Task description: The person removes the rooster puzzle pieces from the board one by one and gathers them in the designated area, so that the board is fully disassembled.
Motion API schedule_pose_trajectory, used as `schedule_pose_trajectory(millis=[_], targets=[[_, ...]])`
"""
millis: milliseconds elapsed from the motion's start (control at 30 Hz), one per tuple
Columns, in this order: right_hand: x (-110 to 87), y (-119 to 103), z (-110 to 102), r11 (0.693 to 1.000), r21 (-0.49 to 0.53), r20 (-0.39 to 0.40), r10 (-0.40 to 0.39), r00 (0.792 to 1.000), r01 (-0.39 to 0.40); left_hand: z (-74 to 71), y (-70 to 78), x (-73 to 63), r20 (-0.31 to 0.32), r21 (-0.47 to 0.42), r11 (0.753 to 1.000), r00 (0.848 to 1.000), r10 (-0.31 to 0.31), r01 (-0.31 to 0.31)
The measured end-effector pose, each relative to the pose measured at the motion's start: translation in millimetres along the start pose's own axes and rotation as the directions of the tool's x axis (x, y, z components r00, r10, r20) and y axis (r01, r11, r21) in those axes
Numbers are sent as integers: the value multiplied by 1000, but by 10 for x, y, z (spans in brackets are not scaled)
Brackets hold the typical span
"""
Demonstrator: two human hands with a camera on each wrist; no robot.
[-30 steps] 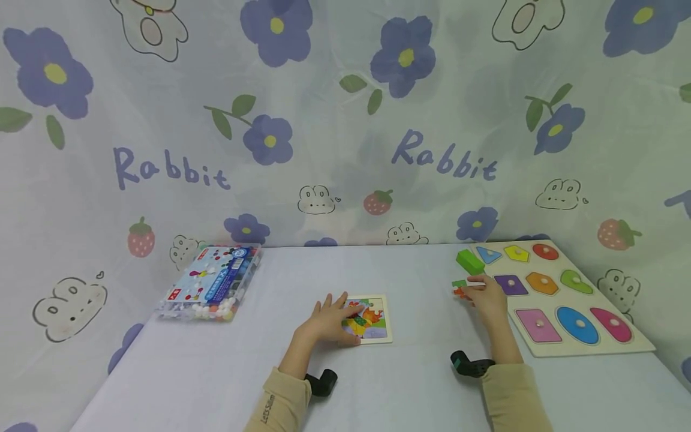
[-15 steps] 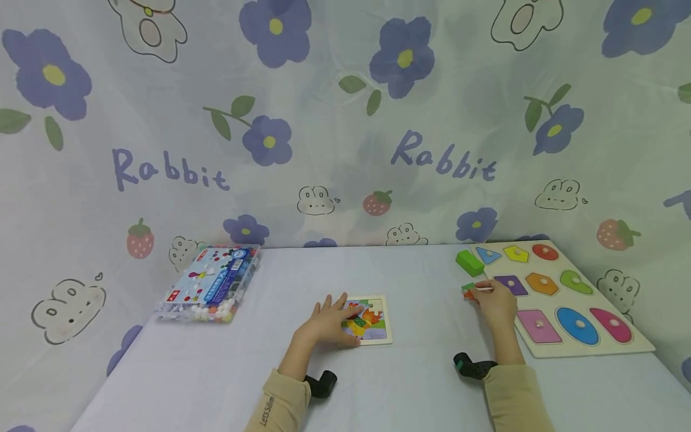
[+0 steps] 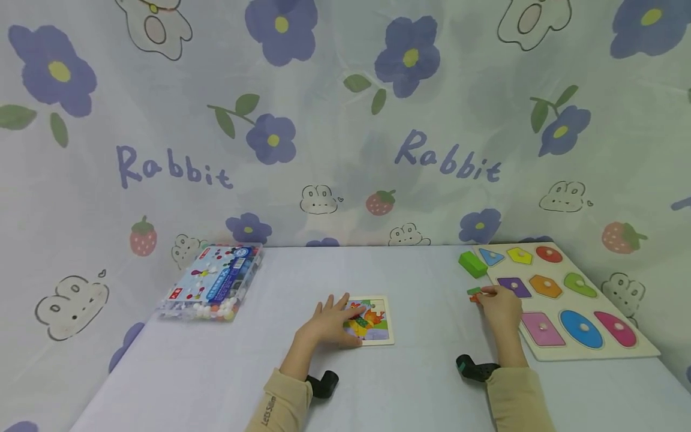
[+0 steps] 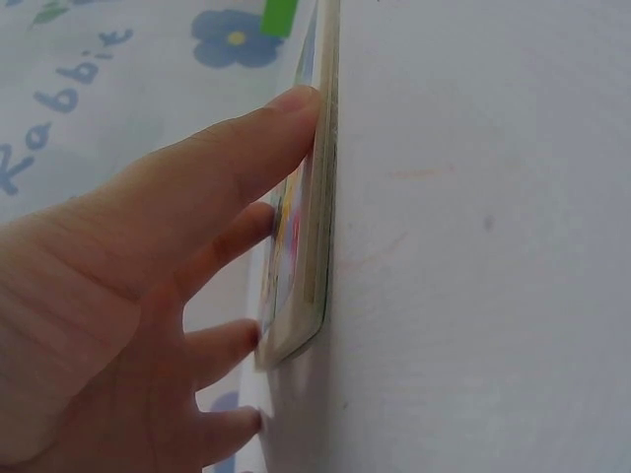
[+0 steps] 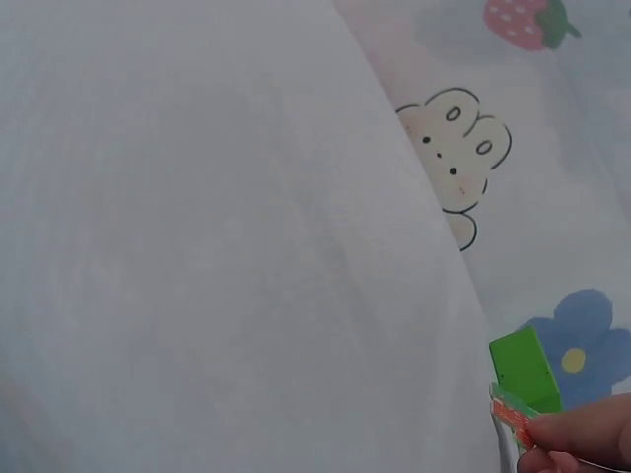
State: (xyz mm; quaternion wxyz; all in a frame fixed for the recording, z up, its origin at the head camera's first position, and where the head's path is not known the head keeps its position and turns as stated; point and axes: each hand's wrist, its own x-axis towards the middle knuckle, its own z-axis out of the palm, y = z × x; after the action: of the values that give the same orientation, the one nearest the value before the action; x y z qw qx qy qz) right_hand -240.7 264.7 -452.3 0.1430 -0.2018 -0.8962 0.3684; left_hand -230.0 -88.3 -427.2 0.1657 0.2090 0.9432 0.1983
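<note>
A small square picture puzzle in a pale frame lies flat on the white table. My left hand rests on its left part, fingers spread, covering some of the picture. In the left wrist view the thumb touches the frame's near edge. To the right, my right hand pinches a small green and orange-red puzzle piece between thumb and fingertips, beside the shape board's left edge. The right wrist view shows the piece tilted, partly hidden by the fingers.
A green block stands at the back, beside a cream shape board with several coloured knobbed shapes. On the left lies a clear plastic box with a blue label. Patterned cloth hangs behind the table.
My right hand has moved a little to the right and slightly nearer to me, with the puzzle piece in its pinch. My left hand has stayed on the puzzle.
</note>
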Motion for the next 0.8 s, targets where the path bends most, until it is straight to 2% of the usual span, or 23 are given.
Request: schedule_pose_trajectory(millis=[267, 500, 633, 733, 800], targets=[[-16, -1, -4, 999, -44, -36, -24, 999, 22, 4, 0, 13, 4, 12, 1000, 1000, -11, 11], [-17, -40, -1, 999, -12, -55, -38, 998, 38, 3, -3, 13, 3, 7, 1000, 1000, -16, 16], [3, -84, 21, 989, 143, 1, -39, 999, 39, 2, -4, 4, -8, 10, 1000, 1000, 2, -1], [13, -141, 54, 955, 296, 93, -23, 995, -6, 1, -6, -2, -17, 6, 1000, 1000, 14, -14], [8, -185, 84, 935, 353, 138, -20, 990, -30, 5, -12, 0, -20, 4, 1000, 1000, 19, -19]])
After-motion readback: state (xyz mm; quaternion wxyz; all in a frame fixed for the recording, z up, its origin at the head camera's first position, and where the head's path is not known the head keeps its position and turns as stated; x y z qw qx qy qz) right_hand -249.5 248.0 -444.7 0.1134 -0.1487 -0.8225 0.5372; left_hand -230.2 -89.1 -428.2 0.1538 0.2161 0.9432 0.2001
